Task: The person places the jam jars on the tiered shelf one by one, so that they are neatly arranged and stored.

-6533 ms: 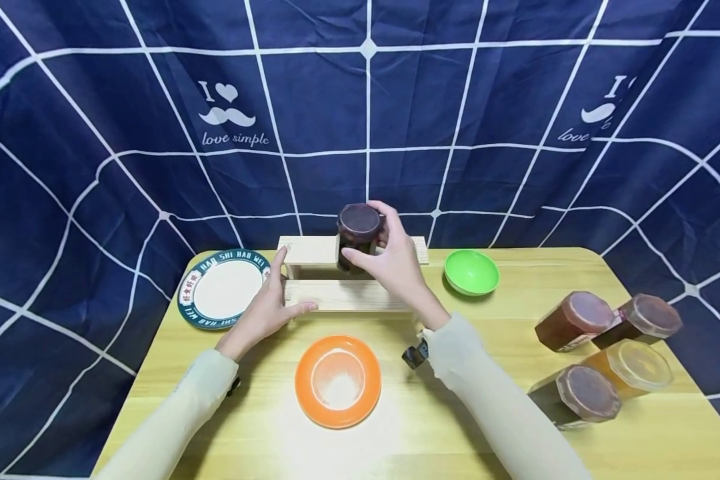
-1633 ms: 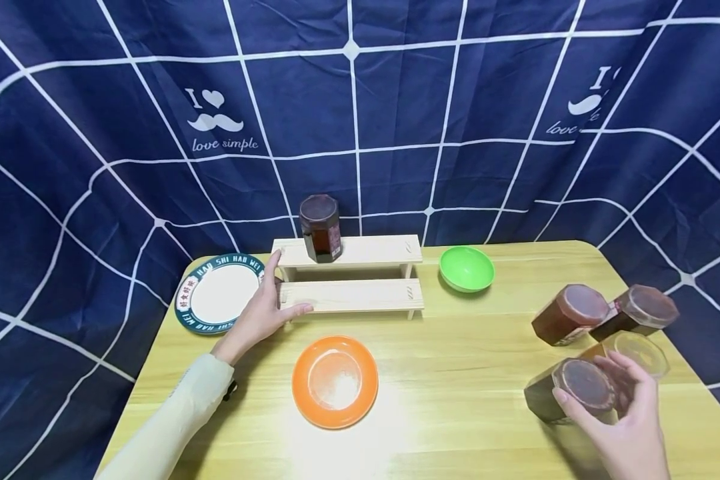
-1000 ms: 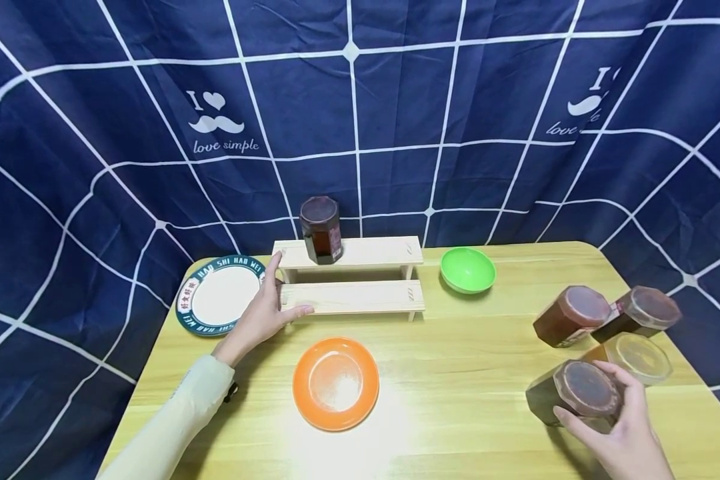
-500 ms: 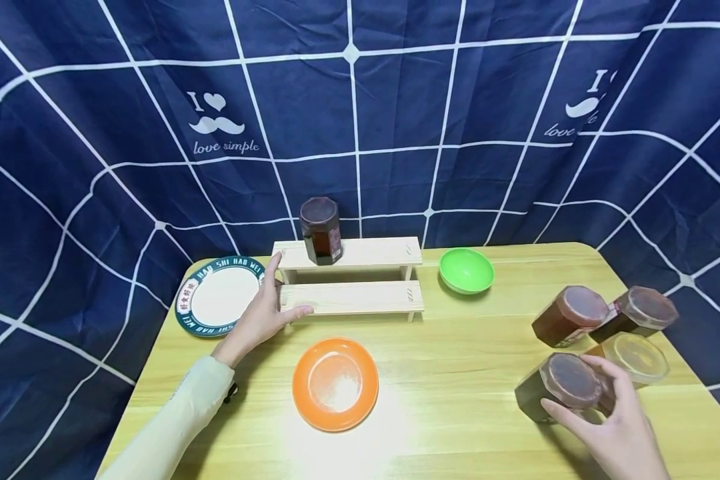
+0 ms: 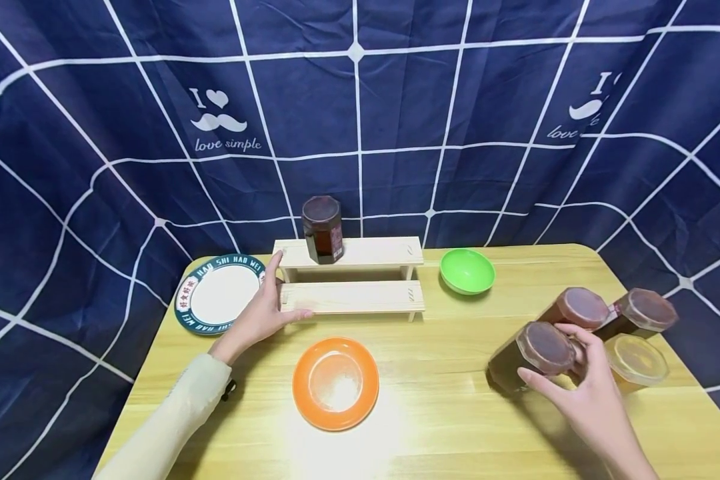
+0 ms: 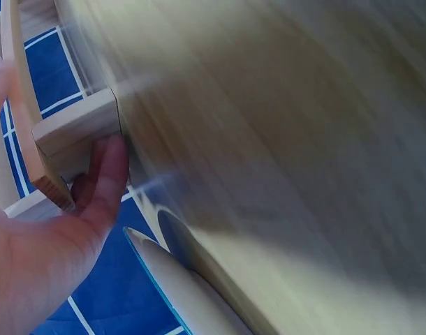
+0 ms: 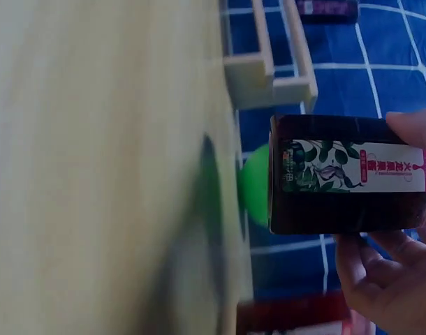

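Observation:
My right hand (image 5: 594,393) grips a dark jam jar (image 5: 513,360) by its upper part, thumb on one side and fingers on the other. In the right wrist view, the jar's printed label (image 7: 360,166) shows, and a gap separates its base from the table. At the left end of a two-step wooden rack (image 5: 354,297), my left hand (image 5: 257,316) holds the boards; in the left wrist view its fingers curl round the rack's end support (image 6: 80,125). Another dark jar (image 5: 324,235) stands upright on the rack's upper step, left of the middle.
At right stand a reddish jar (image 5: 578,308), a dark jar (image 5: 641,313) and a yellow-orange jar (image 5: 638,360). A green bowl (image 5: 467,271) sits right of the rack. An orange plate (image 5: 336,383) lies in front, a green-rimmed plate (image 5: 219,293) at left. A blue curtain (image 5: 396,120) hangs behind.
Earlier, my right hand was at the jar on the upper step, which now stands there alone. It has since gripped another jar at right and moved it leftward and up. The left hand stays.

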{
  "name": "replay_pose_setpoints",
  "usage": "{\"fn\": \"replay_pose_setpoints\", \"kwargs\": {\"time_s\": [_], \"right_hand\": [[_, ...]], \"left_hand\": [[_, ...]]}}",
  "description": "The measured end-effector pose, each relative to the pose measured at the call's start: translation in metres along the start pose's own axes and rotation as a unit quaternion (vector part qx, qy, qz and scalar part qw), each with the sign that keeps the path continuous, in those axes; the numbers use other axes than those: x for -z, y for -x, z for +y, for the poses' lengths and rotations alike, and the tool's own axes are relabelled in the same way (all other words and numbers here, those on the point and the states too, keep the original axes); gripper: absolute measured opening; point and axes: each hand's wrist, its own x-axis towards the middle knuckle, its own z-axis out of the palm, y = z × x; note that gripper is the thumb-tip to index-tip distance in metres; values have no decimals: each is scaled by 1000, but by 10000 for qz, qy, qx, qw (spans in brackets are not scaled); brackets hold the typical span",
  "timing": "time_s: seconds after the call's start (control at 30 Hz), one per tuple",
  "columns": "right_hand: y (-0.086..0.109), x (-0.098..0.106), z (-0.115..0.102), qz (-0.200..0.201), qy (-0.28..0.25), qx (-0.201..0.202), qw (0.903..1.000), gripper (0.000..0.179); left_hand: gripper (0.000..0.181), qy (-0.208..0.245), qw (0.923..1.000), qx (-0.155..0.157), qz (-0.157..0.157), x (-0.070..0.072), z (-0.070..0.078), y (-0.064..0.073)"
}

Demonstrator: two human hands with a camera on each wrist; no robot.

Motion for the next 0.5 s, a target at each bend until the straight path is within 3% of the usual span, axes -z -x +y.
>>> {"fn": "replay_pose_setpoints", "kwargs": {"time_s": [0.5], "right_hand": [[-54, -33, -45, -289, -534, 321, 9976, 95]], "left_hand": [[136, 160, 9998, -123, -91, 2, 0, -1]]}}
